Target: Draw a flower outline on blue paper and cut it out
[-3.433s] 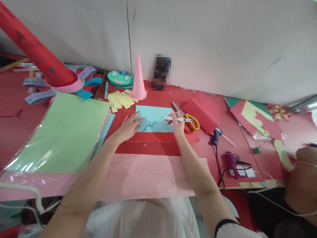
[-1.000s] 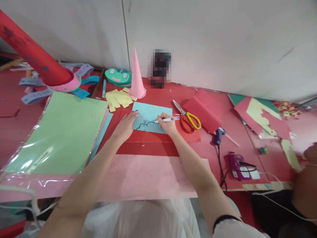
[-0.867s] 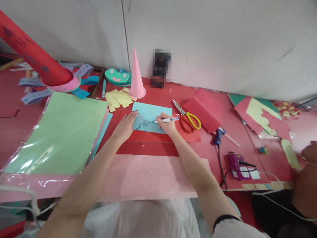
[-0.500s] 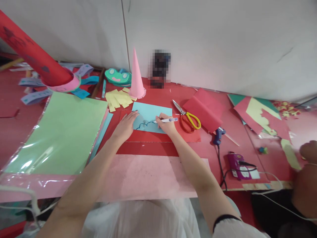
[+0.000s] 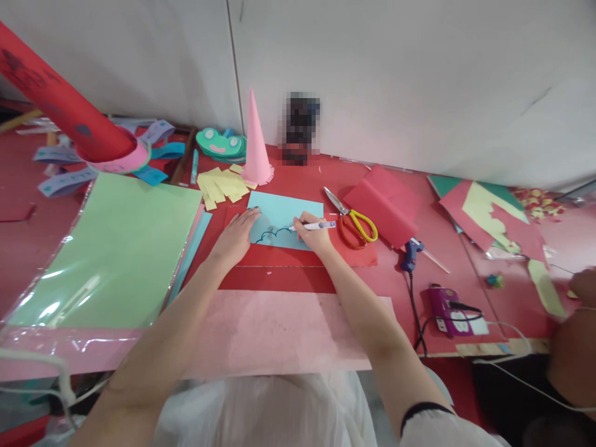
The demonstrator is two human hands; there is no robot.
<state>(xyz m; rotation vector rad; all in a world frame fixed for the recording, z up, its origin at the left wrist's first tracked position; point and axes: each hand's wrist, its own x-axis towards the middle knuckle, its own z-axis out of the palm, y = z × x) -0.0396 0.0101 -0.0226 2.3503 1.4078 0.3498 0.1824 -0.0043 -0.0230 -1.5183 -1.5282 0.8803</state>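
A light blue sheet of paper (image 5: 291, 211) lies on red card (image 5: 279, 267) in the middle of the table. My left hand (image 5: 236, 237) lies flat with fingers spread on the sheet's left edge. My right hand (image 5: 313, 236) is closed round a white marker (image 5: 315, 226) with a blue band. Its tip touches the blue sheet at the right end of a dark, scalloped line (image 5: 272, 234) drawn there.
Yellow-handled scissors (image 5: 352, 219), folded red paper (image 5: 382, 203), a blue glue gun (image 5: 410, 254) and a purple device (image 5: 448, 311) lie to the right. A pink cone (image 5: 256, 141), yellow strips (image 5: 224, 185) and green sheets (image 5: 112, 251) sit left. Another person's arm (image 5: 575, 347) is at the right edge.
Since 3.4 s ago my right hand moved left and lowered the marker tip onto the blue sheet, and the scalloped line has grown longer. In the last second the hands have barely shifted.
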